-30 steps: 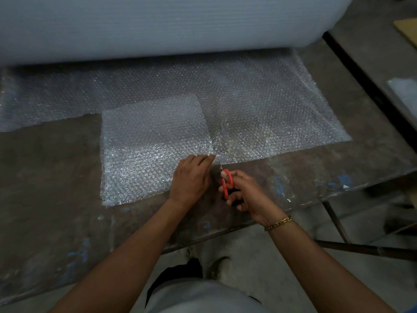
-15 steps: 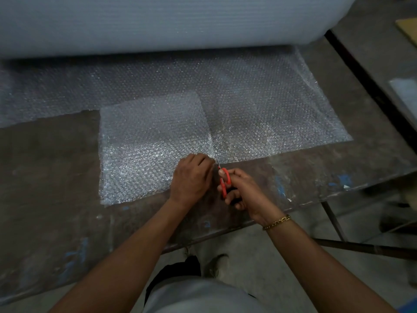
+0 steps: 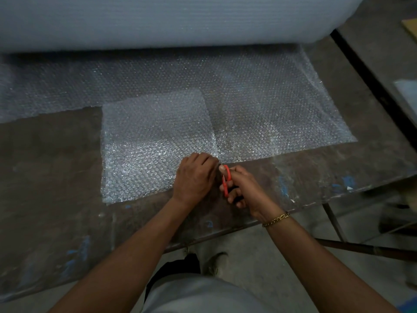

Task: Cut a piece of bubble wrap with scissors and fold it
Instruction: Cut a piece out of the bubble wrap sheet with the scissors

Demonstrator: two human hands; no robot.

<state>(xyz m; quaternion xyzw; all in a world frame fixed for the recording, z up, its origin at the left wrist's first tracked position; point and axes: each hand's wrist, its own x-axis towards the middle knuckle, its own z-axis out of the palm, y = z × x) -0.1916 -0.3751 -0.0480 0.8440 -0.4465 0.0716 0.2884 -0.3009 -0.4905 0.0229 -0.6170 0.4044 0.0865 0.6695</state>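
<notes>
A sheet of bubble wrap [image 3: 259, 105] runs out flat from a big roll [image 3: 158, 19] at the back of the table. A folded, whiter piece of bubble wrap [image 3: 146, 141] lies on its left part. My left hand [image 3: 195, 177] rests with curled fingers on the near right corner of that piece, holding the wrap down. My right hand [image 3: 241, 188] grips orange-handled scissors [image 3: 226, 179], blades pointing away from me at the sheet's near edge, right beside my left fingers. The blade tips are barely visible.
The worn dark table [image 3: 49, 177] has blue paint marks and its front edge runs just under my wrists. A second table [image 3: 383, 53] stands to the right across a dark gap. Metal legs and concrete floor [image 3: 259, 256] lie below.
Both hands have stayed at the sheet's near edge. The scissors' blades have edged a little further in beside my left fingers; the wrap has not visibly shifted.
</notes>
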